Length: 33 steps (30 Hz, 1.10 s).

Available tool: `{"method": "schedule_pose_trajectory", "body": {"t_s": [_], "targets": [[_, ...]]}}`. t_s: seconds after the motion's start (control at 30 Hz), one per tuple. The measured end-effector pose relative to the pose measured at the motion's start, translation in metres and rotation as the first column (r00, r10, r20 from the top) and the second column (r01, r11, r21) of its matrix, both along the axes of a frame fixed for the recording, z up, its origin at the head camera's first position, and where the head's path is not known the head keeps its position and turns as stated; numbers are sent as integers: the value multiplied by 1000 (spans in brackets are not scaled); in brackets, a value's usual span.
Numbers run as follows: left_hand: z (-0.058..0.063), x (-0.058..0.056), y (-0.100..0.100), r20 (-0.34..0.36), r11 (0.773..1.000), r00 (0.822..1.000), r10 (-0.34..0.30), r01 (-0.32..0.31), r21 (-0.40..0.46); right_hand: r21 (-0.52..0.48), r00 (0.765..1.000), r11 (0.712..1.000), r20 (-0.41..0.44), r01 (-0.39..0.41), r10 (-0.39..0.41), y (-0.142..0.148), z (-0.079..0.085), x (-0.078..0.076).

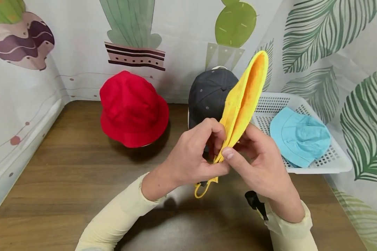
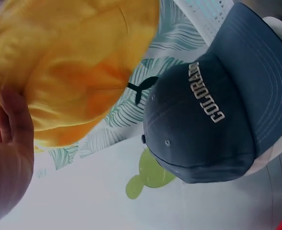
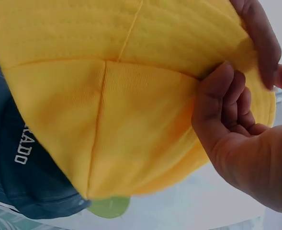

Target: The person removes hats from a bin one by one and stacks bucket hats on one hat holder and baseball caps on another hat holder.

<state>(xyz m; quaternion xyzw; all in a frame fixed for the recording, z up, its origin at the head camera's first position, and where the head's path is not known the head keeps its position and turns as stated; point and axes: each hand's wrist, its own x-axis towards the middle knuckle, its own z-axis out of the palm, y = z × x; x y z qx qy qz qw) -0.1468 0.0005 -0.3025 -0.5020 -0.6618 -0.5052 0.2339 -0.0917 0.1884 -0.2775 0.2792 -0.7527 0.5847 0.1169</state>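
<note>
A yellow bucket hat [image 1: 243, 99], folded flat and held on edge, is raised over the table between both hands. My left hand [image 1: 196, 150] pinches its brim from the left, with curled fingers against the cloth. From the right, my right hand [image 1: 260, 162] grips the same brim, thumb on the near side. A thin yellow cord loop hangs below the hands. In the right wrist view the hat's stitched brim and crown seam [image 3: 102, 110] show beside the curled fingers [image 3: 212, 91]. A small dark sprout-like piece [image 2: 141, 88] sticks out from the crown in the left wrist view.
Behind the hat stands a dark baseball cap [image 1: 207, 97] with raised lettering. A red bucket hat [image 1: 132, 108] sits at the back left. On the right, a white perforated basket [image 1: 336, 160] holds a light blue bucket hat [image 1: 301, 136]. Printed cloth hangs around the wooden table [image 1: 66, 181].
</note>
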Motion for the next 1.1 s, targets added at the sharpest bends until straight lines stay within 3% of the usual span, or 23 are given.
{"method": "schedule_pose_trajectory", "body": {"t_s": [0.27,0.53,0.77,0.97,1.1], "targets": [[4,-4,-9,88,989,986,-141,144,-29,-29,991,991,27,-129,130,4,-1,-4],[6,-7,-17,133,976,972,-193,204,-77,-15,996,996,-30,-86,85,4,-5,-8],[10,-6,-20,125,979,978,-166,179,-95,-26,997,999,-64,-42,41,0,-6,-9],[18,-6,-25,23,992,993,-118,119,-46,-132,993,991,-117,-24,8,0,-2,-6],[21,-7,-33,0,997,997,-83,83,10,-228,991,974,-131,0,-30,5,0,-3]]}}
